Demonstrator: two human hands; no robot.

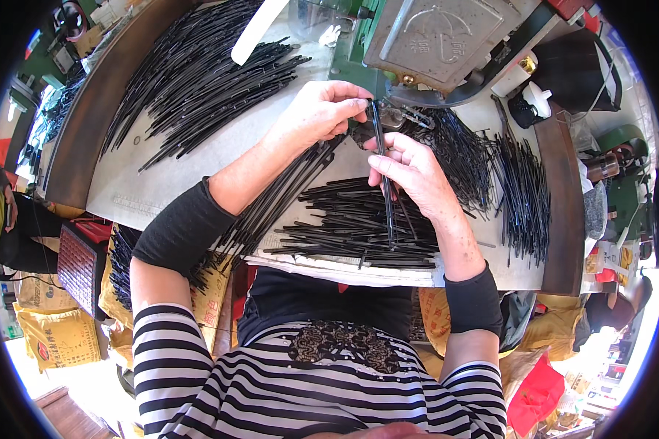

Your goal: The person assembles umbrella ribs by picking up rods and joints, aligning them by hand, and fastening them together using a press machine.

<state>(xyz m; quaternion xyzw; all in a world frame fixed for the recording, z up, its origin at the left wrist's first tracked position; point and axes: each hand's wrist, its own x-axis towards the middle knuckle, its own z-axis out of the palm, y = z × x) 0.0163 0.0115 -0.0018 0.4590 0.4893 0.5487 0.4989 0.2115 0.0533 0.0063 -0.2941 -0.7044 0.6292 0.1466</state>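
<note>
A thin, dark rod assembly (389, 216), long and jointed-looking, stands out lengthwise in front of me. My left hand (328, 111) pinches its far end between thumb and fingertips, close beside the machine's small metal working parts (403, 117). Around its middle, the thumb and fingers of my right hand (411, 172) are closed. The rod's near end reaches over a loose pile of similar black rods (337, 227) at the table's front edge. Under my left forearm lies another bundle of long black rods (278, 194).
A green machine with an embossed metal cover (436, 44) stands at the far side. Large heaps of black rods lie at the far left (205, 88) and right (523, 197). Raised brown boards edge the table at left (88, 110) and right (561, 205). A white-topped black container (531, 106) sits far right.
</note>
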